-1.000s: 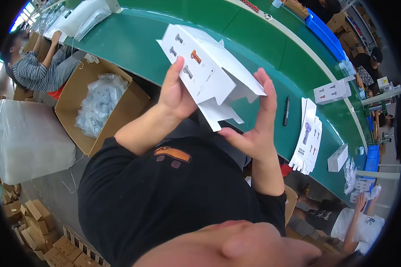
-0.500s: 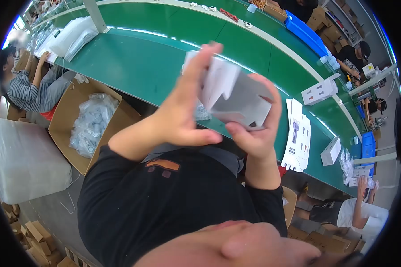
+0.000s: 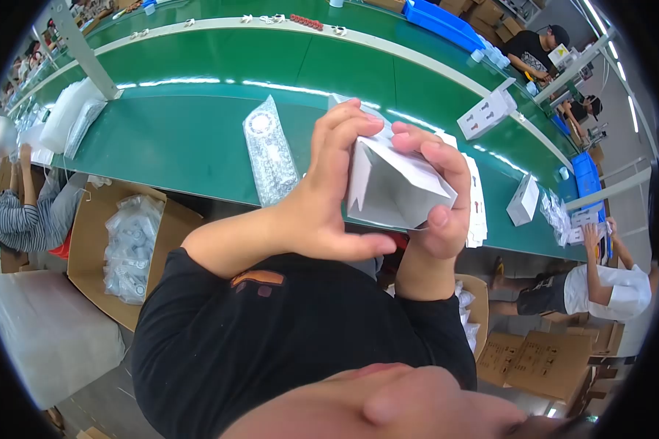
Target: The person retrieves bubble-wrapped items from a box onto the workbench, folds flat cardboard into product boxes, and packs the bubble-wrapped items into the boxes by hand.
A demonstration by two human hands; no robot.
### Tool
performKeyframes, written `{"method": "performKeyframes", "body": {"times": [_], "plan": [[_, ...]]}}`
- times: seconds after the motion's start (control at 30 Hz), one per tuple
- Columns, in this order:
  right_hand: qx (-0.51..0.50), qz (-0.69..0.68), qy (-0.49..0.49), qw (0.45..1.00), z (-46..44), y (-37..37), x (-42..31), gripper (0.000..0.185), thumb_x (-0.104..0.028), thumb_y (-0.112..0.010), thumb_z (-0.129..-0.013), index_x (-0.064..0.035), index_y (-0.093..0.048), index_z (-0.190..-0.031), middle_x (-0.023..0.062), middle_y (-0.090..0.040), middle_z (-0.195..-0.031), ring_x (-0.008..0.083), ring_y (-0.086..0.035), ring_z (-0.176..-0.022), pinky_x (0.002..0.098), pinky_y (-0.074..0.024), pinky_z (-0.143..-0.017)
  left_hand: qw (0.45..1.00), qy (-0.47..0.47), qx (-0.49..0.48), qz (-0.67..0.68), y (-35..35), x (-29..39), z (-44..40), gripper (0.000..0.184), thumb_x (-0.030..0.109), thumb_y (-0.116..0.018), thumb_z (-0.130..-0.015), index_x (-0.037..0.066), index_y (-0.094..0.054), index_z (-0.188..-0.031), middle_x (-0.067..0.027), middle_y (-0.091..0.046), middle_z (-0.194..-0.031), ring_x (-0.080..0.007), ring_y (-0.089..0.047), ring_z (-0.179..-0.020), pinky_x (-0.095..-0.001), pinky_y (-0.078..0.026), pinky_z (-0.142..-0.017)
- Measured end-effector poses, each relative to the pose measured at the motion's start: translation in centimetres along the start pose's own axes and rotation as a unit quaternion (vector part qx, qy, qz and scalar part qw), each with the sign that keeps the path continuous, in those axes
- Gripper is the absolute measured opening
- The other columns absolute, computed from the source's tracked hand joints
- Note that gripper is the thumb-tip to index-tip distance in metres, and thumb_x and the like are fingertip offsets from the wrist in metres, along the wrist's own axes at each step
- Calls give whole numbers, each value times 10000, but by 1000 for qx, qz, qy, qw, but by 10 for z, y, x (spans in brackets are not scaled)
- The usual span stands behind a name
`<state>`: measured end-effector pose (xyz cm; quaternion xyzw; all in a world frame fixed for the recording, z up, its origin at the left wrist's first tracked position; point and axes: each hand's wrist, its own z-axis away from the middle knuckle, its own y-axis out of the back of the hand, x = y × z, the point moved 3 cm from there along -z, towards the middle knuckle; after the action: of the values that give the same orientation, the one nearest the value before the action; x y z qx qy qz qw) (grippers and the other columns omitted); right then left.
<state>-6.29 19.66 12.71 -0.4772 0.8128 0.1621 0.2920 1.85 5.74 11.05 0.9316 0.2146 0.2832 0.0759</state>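
Observation:
Between my hands is a white paperboard box (image 3: 406, 168), its unfolded end facing me and its inside bare. Loose flaps show at its left and upper edges. My right hand (image 3: 447, 194) grips the right side, with fingers over the top and the thumb at the lower right corner. Along the left side lie the fingers of my left hand (image 3: 333, 186), bent over the top, while its thumb stretches out below the box. To the left, a clear bubble-wrap pouch (image 3: 271, 157) with an item inside lies on the green table (image 3: 183, 139).
Flat printed cartons (image 3: 477, 219) lie partly behind my right hand. Further right are a white box (image 3: 523, 201) and clear plastic bags (image 3: 556, 218). A cardboard carton (image 3: 161, 256) of bagged parts stands at my left. Co-workers sit or stand at both sides.
The box has turned and come a little lower and right, its unfolded end now facing me. The view has shifted, so the bubble-wrap pouch shows more fully.

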Motion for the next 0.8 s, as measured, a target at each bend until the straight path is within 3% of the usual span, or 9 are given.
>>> {"method": "performKeyframes", "body": {"times": [0.1, 0.17, 0.3, 0.37, 0.4, 0.47, 0.57, 0.67, 0.8], "plan": [[30, -15, -73, 997, 7, 2, -9, 653, -386, -602, -834, -10, -456, -1347, 260, -570, -1230, 398, -440, -1294, 515, -295, -1109, 998, 11, 31, 59, -10, -8, 3, 854, 239, -823, -674, 36, -342, -1351, -206, -289, -1341, -413, -246, -1330, -517, -212, -1110], [42, -53, -72, 995, 7, 2, -12, 602, -333, -595, -824, -2, -478, -1313, 220, -578, -1244, 319, -456, -1290, 467, -286, -1120, 997, 15, 17, 79, -10, -11, 6, 797, 192, -791, -710, 37, -346, -1352, -193, -302, -1332, -384, -245, -1341, -493, -213, -1111], [18, -48, -45, 998, 10, 8, 4, 709, -334, -636, -804, -13, -409, -1394, 242, -485, -1368, 329, -399, -1349, 459, -266, -1131, 993, 44, 37, 99, -14, -17, 11, 657, 8, -664, -760, 44, -366, -1345, -178, -321, -1340, -340, -292, -1329, -434, -221, -1112], [20, 53, -63, 996, 14, 3, 11, 797, -295, -652, -776, -25, -333, -1455, 241, -374, -1471, 329, -349, -1382, 450, -253, -1135, 929, 198, 127, 286, -18, -21, 18, 645, -15, -554, -776, 37, -358, -1388, -118, -352, -1381, -252, -327, -1340, -417, -231, -1127], [25, 139, -96, 985, 16, 1, 12, 831, -269, -649, -762, -31, -295, -1475, 234, -326, -1504, 326, -331, -1390, 449, -249, -1135, 915, 236, 123, 304, -18, -21, 18, 660, -1, -563, -775, 38, -350, -1398, -112, -347, -1387, -240, -319, -1347, -413, -236, -1122], [51, 99, -117, 987, 22, -2, 23, 832, -259, -640, -758, -33, -287, -1476, 228, -326, -1501, 325, -333, -1384, 453, -245, -1136, 898, 275, 122, 321, -18, -22, 22, 675, 14, -572, -775, 39, -341, -1409, -107, -342, -1392, -227, -312, -1353, -409, -242, -1117], [114, 50, -137, 983, 31, 0, 26, 785, -263, -629, -766, -31, -319, -1449, 210, -360, -1459, 316, -359, -1353, 450, -245, -1131, 929, 230, 63, 282, -22, -27, 25, 656, 216, -622, -852, 46, -331, -1414, -99, -329, -1397, -222, -294, -1359, -413, -238, -1121], [83, 131, -102, 983, 30, 0, 24, 729, -343, -613, -812, -44, -345, -1420, 195, -406, -1396, 310, -375, -1328, 436, -252, -1122, 893, 208, 76, 393, -22, -34, 23, 772, 641, -494, -898, 65, -343, -1390, -94, -324, -1387, -241, -215, -1410, -421, -182, -1145], [66, 25, -101, 992, 26, -2, 19, 563, -399, -528, -906, -41, -447, -1333, 181, -456, -1327, 296, -390, -1301, 423, -275, -1100, 907, 232, 73, 343, -25, -27, 24, 730, 630, -504, -894, 84, -370, -1359, -97, -331, -1385, -256, -177, -1431, -424, -166, -1150]]}}
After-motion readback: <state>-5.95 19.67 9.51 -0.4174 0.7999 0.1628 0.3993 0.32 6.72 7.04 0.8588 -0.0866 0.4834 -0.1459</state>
